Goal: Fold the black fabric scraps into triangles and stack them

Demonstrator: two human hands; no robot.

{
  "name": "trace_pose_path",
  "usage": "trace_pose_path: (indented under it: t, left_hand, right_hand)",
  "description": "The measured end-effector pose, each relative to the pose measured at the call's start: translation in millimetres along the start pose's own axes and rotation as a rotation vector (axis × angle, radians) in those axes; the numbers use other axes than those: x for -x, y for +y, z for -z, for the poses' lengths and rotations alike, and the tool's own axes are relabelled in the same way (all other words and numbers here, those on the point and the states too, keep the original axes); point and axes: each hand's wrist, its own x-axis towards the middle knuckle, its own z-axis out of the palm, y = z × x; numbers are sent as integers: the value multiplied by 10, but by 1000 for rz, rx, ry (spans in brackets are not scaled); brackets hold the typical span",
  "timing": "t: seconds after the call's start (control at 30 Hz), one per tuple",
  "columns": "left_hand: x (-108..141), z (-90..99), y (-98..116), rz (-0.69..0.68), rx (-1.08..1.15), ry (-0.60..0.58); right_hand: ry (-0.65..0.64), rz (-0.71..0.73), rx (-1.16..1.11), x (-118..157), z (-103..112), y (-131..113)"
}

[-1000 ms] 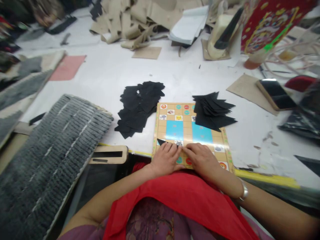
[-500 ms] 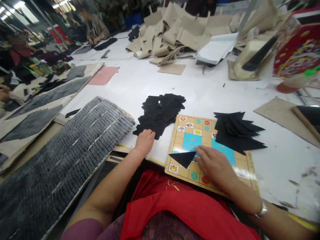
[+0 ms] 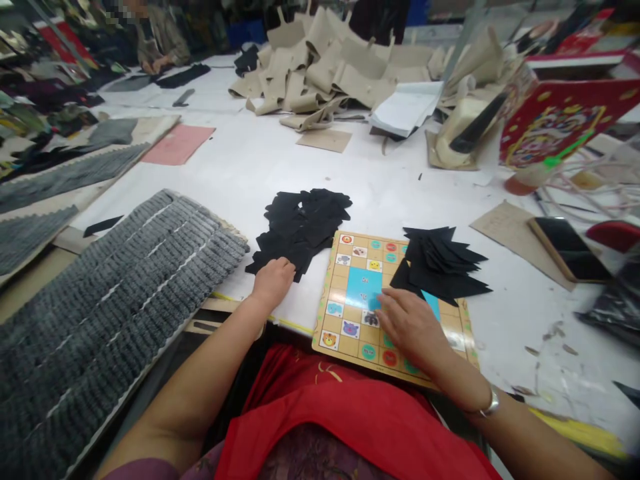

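At the near edge of a loose pile of black fabric pieces [image 3: 303, 223], my left hand [image 3: 274, 283] has its fingers curled and pressed together on a black piece; the fingertips are partly hidden. My right hand [image 3: 413, 327] lies over a wooden game board [image 3: 327, 290] printed with animals and blue squares. Its fingers are stretched out and hold nothing. Just beyond it, a fanned stack of black fabric triangles [image 3: 443, 260] overlaps the board's far right corner. One triangle [image 3: 404, 277] pokes out at the stack's left side.
Grey ribbed knit panels [image 3: 125, 300] cover the left side. Beige pieces [image 3: 345, 60] are heaped at the back, beside papers [image 3: 407, 107]. On the right are a phone [image 3: 570, 247], a cardboard sheet [image 3: 510, 233] and a red box [image 3: 560, 120]. A person [image 3: 163, 40] sits far left.
The black triangle near my right fingertips has gone from the board's near left to the stack's left side. My right hand is now empty. My left hand stays at the pile. The view has shifted right.
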Motion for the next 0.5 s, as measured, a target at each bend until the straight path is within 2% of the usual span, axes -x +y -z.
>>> trace_pose_path:
  t: [0.1, 0.17, 0.27, 0.37, 0.43, 0.5]
  left_hand:
    - [4, 86, -3, 20, 7, 26]
    - [75, 175, 95, 17, 38, 80]
    - [272, 250, 462, -98, 196, 185]
    - [505, 200, 902, -317, 313, 110]
    - [633, 128, 1073, -391, 325, 75]
    - [721, 59, 1097, -395, 330, 114]
  right_hand:
    - [-44, 22, -170, -14, -108, -183]
    - [-78, -63, -292, -55, -128, -206]
    - [-238, -359, -635, -154, -83, -197]
    - [-487, -623, -993, -254, -52, -238]
    - [-542, -626, -962, -293, -70, -276]
    - [-499, -534, -758, -294, -98, -302]
